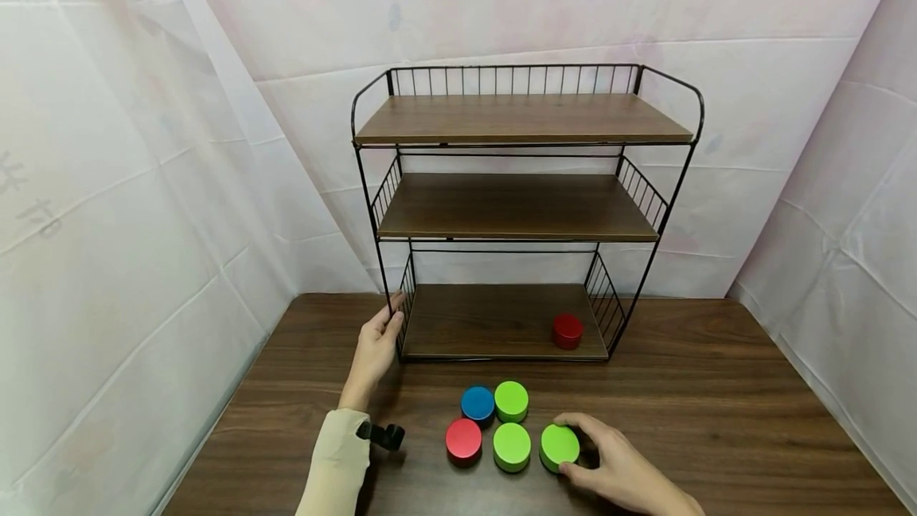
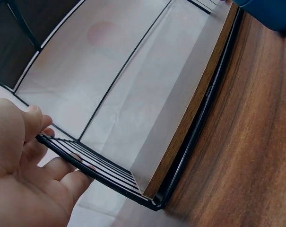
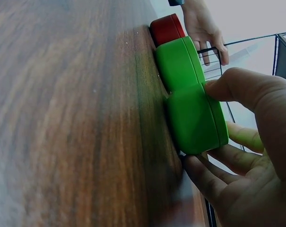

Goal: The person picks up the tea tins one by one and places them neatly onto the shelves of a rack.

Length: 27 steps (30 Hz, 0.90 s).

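Observation:
A three-tier rack with wooden boards and a black wire frame stands on the table. My left hand grips the wire side at its lower left, thumb on one side and fingers on the other, as the left wrist view shows closely. At the front right my right hand holds a green round tin between thumb and fingers; in the right wrist view this tin sits on the tabletop. Left of it are two more green tins, a red tin and a blue tin.
One dark red tin sits on the bottom board's right end. The middle board and top board lie above. White cloth hangs behind and at both sides of the wooden table. A black strap is on the left wrist.

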### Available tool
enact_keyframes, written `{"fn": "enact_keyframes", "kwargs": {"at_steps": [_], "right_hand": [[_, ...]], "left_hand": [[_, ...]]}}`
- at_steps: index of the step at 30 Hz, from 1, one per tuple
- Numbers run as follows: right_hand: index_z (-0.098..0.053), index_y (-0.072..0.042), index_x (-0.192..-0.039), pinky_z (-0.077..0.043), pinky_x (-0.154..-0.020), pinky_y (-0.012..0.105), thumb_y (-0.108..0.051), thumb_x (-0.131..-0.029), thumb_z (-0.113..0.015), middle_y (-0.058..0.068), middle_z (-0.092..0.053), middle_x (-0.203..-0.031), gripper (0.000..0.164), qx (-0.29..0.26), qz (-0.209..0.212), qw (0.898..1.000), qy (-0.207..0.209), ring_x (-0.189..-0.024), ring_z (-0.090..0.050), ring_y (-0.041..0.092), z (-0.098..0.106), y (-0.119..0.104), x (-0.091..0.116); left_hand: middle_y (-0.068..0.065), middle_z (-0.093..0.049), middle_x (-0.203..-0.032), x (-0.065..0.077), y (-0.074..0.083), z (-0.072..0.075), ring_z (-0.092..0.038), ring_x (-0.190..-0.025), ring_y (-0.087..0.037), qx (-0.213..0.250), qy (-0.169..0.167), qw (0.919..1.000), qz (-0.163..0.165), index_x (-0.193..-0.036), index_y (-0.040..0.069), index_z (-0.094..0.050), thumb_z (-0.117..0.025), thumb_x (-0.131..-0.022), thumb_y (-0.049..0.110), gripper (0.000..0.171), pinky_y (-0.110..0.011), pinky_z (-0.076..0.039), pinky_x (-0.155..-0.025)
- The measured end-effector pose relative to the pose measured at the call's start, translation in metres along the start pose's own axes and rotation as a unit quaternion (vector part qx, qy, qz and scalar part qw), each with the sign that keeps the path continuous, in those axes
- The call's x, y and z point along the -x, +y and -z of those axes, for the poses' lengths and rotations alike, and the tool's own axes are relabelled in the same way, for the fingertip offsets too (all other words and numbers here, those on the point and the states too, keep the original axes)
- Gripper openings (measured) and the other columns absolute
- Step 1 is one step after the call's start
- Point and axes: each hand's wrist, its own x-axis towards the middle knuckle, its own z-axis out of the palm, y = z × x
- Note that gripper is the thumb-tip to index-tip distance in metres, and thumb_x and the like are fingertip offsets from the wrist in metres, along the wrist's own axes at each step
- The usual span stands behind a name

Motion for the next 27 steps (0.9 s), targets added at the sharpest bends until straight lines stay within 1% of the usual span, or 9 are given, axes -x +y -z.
{"fn": "enact_keyframes", "kwargs": {"at_steps": [6, 11, 16, 21, 27], "right_hand": [[-0.061, -0.013, -0.135, -0.054, -0.089, 0.024, -0.038, -0.093, -0.078, -0.004, -0.065, -0.133, 0.051, -0.013, 0.011, 1.000, 0.000, -0.116, -0.060, 0.004, -0.0005, 0.0012, -0.0003], [-0.061, -0.012, -0.135, -0.055, -0.087, 0.024, -0.035, -0.093, -0.078, -0.003, -0.066, -0.132, 0.051, -0.010, 0.026, 1.000, 0.005, -0.113, -0.060, 0.002, -0.0012, 0.0021, -0.0004], [-0.060, -0.010, -0.135, -0.055, -0.086, 0.024, -0.034, -0.093, -0.078, -0.002, -0.066, -0.131, 0.051, -0.015, 0.030, 0.999, 0.003, -0.111, -0.060, 0.001, -0.0009, 0.0021, -0.0018], [-0.060, -0.008, -0.136, -0.055, -0.086, 0.024, -0.034, -0.093, -0.078, 0.000, -0.066, -0.132, 0.053, -0.021, 0.026, 0.999, -0.001, -0.111, -0.060, 0.001, -0.0006, 0.0013, -0.0042], [-0.061, -0.010, -0.136, -0.055, -0.088, 0.025, -0.035, -0.093, -0.078, -0.003, -0.066, -0.132, 0.052, -0.021, 0.024, 0.999, -0.004, -0.111, -0.060, 0.001, -0.0018, 0.0004, -0.0074]], "left_hand": [[-0.021, -0.037, -0.163, 0.0010, 0.0031, -0.0009, -0.033, -0.153, -0.035, 0.003, 0.005, 1.0000, 0.001, -0.152, -0.001, -0.047, -0.044, -0.110, 0.007, 0.042, -0.051, -0.029, -0.122], [-0.019, -0.038, -0.163, 0.0014, 0.0037, -0.0010, -0.033, -0.153, -0.034, -0.001, 0.005, 1.0000, 0.003, -0.152, -0.001, -0.048, -0.044, -0.110, 0.007, 0.042, -0.050, -0.029, -0.122], [-0.020, -0.037, -0.164, 0.0013, 0.0032, -0.0004, -0.033, -0.153, -0.034, -0.004, 0.004, 1.0000, 0.002, -0.152, 0.001, -0.048, -0.045, -0.111, 0.008, 0.043, -0.052, -0.031, -0.122], [-0.020, -0.036, -0.164, 0.0015, 0.0029, 0.0003, -0.034, -0.153, -0.035, -0.002, 0.005, 1.0000, -0.001, -0.152, 0.002, -0.048, -0.045, -0.111, 0.009, 0.042, -0.053, -0.033, -0.121], [-0.019, -0.038, -0.163, 0.0006, 0.0024, -0.0008, -0.035, -0.152, -0.033, 0.000, 0.004, 1.0000, -0.003, -0.153, 0.002, -0.047, -0.045, -0.110, 0.007, 0.043, -0.051, -0.032, -0.121]]}}
